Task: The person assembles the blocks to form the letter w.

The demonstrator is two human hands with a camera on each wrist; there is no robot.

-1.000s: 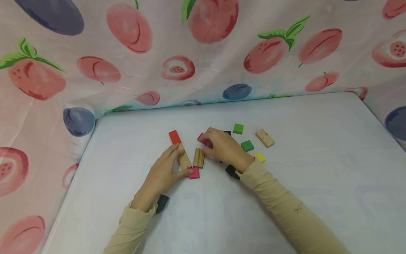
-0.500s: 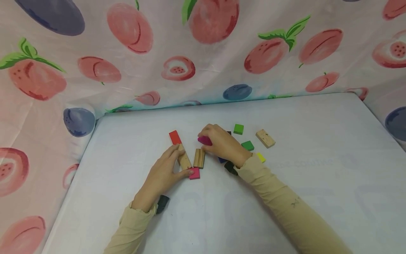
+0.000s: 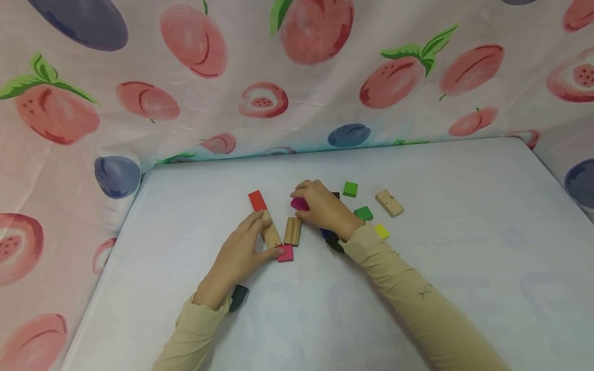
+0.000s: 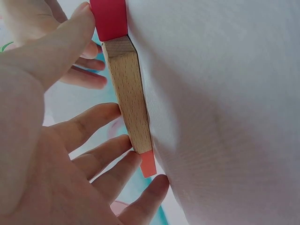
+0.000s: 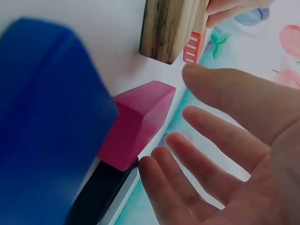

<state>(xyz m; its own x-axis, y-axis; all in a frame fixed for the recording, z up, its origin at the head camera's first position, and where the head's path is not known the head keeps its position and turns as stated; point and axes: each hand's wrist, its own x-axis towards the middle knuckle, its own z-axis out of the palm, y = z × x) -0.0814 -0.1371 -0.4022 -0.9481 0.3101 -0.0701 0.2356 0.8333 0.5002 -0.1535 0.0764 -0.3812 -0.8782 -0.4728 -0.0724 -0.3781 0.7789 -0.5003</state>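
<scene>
"Both hands are at the blocks. What is the left hand (image 3: 237, 255) doing?"

"Its fingers are spread and only slightly bent, lying along the left side of a plain wooden block (image 3: 273, 235). The thumb touches the pink block (image 3: 287, 254) at the near end. It presses lightly at most; I see no grip."

"And the far end?"

"A red block (image 3: 257, 199) meets the wooden one there, so the three make a slanting row."

"Now the right hand (image 3: 327, 206)?"

"Thumb and fingers are well apart, the fingers loosely extended around the far side of a magenta block (image 3: 299, 204). Nothing is gripped, as far as the right wrist view shows; whether a fingertip touches the block, I cannot tell."

"Where does that block sit?"

"On the white table (image 3: 445, 175), just beyond the far end of a striped wooden block (image 3: 293, 231), right of the slanting row. A blue block (image 5: 51, 117) and a black block (image 5: 105, 192) lie near it, partly hidden by the hand in the head view."

"Farther right?"

"Two green blocks (image 3: 350, 189), a yellow block (image 3: 381, 231) and a speckled wooden block (image 3: 390, 203)."
</scene>
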